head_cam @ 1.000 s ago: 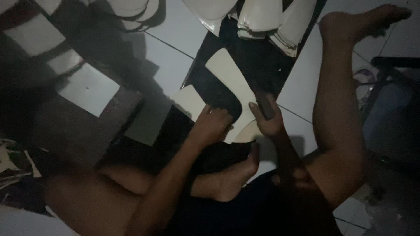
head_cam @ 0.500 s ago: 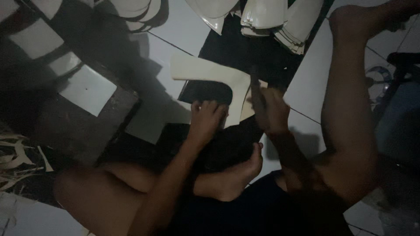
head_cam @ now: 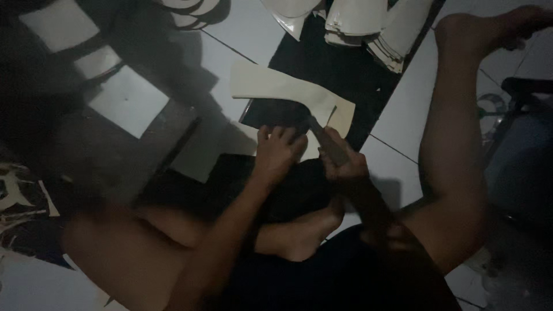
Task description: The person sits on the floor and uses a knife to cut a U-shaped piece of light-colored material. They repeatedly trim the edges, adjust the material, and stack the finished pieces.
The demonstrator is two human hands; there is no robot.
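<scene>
The cream curved sheet piece (head_cam: 271, 85) on the tiled floor (head_cam: 242, 31) looks light and bendy, best pinned flat near the cut. The left hand (head_cam: 279, 151) presses it, fingers spread; the right hand (head_cam: 341, 158) probably clenches a knife (head_cam: 316, 128). Both hands sit nearer than before.

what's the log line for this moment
left hand pressing cream curved sheet | right hand gripping knife, tip at sheet | stack of cut pieces beyond
</scene>
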